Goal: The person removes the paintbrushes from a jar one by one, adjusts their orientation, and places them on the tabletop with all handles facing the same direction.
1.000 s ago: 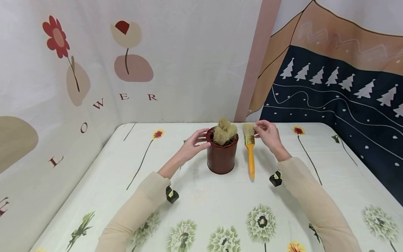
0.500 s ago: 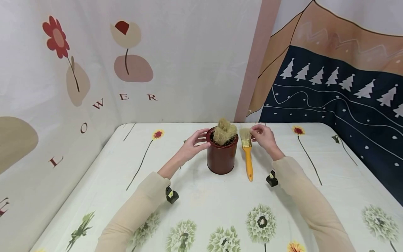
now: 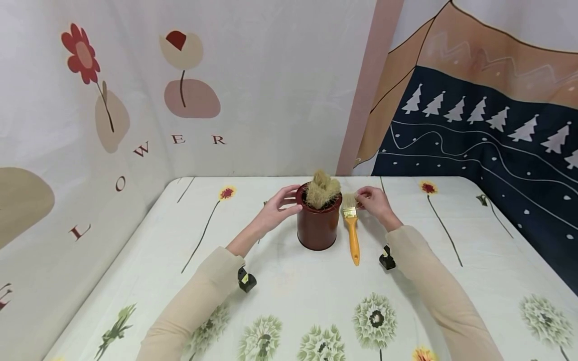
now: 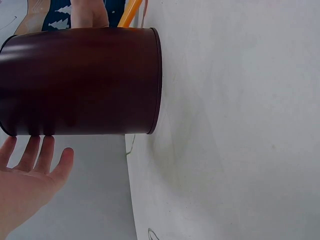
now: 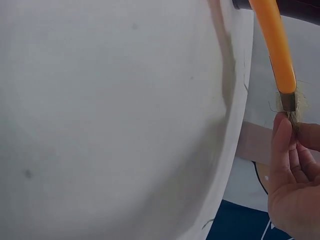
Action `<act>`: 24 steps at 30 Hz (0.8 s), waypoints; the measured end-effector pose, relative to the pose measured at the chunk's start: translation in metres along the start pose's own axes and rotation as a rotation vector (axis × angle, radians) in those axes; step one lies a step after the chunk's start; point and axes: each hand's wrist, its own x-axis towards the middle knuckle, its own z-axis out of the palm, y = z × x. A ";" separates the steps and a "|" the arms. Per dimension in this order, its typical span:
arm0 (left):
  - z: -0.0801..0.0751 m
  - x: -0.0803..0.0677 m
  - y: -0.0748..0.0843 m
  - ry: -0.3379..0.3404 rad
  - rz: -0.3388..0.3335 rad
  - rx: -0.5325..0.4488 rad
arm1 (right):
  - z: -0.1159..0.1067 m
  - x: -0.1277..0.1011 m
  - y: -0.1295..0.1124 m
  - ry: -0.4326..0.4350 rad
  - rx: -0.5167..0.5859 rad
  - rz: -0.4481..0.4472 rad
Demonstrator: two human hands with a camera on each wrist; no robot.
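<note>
On the flower-printed white table (image 3: 149, 240) stands a dark red cylindrical metal tin (image 3: 317, 224) holding bristly brushes. The left hand (image 3: 274, 209) rests open-fingered against its rim; the right hand (image 3: 375, 203) pinches the bristles of an orange-handled paintbrush (image 3: 351, 229) just beside it.

One dark red pot (image 3: 317, 225) is seen near the table's far middle, with one tuft of dry fibre (image 3: 321, 188) inside. One paintbrush (image 3: 351, 225) is counted at its right. Two hands are seen, a left hand (image 3: 274, 210) and a right hand (image 3: 374, 200).
</note>
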 end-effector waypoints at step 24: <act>0.000 -0.001 0.001 -0.003 0.002 0.015 | 0.001 0.002 0.010 -0.088 -0.147 0.193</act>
